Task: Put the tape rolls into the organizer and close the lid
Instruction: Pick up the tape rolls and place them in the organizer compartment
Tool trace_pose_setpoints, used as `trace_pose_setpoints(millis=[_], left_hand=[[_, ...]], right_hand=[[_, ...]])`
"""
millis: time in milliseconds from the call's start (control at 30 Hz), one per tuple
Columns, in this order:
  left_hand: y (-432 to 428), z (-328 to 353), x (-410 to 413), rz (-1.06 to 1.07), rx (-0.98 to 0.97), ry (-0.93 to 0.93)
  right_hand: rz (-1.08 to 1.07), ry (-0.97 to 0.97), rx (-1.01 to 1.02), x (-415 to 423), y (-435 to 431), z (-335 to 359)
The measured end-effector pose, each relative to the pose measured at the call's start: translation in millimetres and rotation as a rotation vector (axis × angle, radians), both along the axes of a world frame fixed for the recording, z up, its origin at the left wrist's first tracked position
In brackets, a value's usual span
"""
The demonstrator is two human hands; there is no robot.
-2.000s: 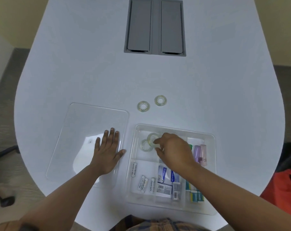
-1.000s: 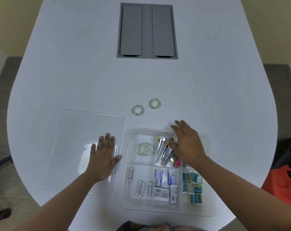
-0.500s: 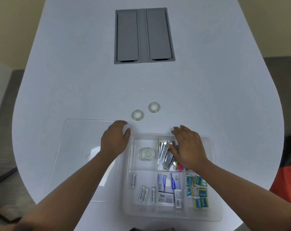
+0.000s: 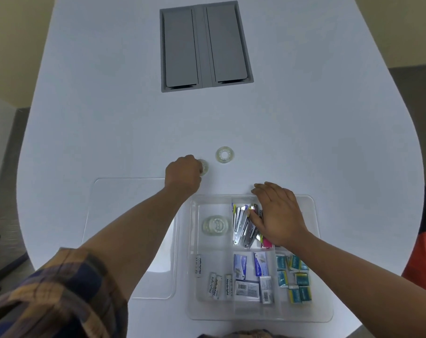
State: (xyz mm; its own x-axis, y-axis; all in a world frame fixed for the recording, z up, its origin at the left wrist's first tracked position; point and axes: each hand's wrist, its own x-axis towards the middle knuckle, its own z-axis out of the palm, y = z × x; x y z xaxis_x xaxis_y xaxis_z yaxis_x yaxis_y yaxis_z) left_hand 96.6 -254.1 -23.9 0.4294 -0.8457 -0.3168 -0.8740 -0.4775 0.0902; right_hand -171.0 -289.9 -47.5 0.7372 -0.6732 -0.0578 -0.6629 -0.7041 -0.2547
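Observation:
A clear plastic organizer (image 4: 324, 301) sits on the white table at the lower right. Clear tape rolls (image 4: 215, 225) lie stacked in its top-left compartment. Two more clear tape rolls rest on the table beyond it: the right roll (image 4: 225, 155) lies free, and the left roll (image 4: 204, 168) is partly under the curled fingers of my left hand (image 4: 182, 175). My right hand (image 4: 276, 213) lies flat, fingers apart, on the organizer's far rim over the staplers. The clear lid (image 4: 109, 215) lies flat on the table left of the organizer, under my left forearm.
Inside the organizer are several staplers (image 4: 242, 224), batteries (image 4: 215, 285), staple boxes (image 4: 252, 276) and small teal packs (image 4: 295, 276). A grey cable hatch (image 4: 204, 45) is set in the table's far middle. Something red-orange (image 4: 424, 254) sits past the table's right edge.
My left hand has left the lid and reached forward onto the left tape roll on the table. My right hand let go of a roll in the organizer and rests on its far rim.

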Motion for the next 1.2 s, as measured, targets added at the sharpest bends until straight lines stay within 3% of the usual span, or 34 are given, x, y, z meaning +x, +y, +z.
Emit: trace_pose_setpoints(millis=[333,733,900,1200], left_hand=[[5,-8,11,-0.057,0.004,-0.063],[75,48,-41,0.067,-0.381,0.304],[117,36,-78,-0.023,-0.309,0.307],[120,27,-82,-0.001,-0.239,0.262]], right_hand=[[0.003,0.009,0.013,1,0,1],[0.024,0.003,0.032,-17,22,6],[-0.001,0.035,0.080,-19,36,3],[-0.014,0.014,0.094,-19,37,6]])
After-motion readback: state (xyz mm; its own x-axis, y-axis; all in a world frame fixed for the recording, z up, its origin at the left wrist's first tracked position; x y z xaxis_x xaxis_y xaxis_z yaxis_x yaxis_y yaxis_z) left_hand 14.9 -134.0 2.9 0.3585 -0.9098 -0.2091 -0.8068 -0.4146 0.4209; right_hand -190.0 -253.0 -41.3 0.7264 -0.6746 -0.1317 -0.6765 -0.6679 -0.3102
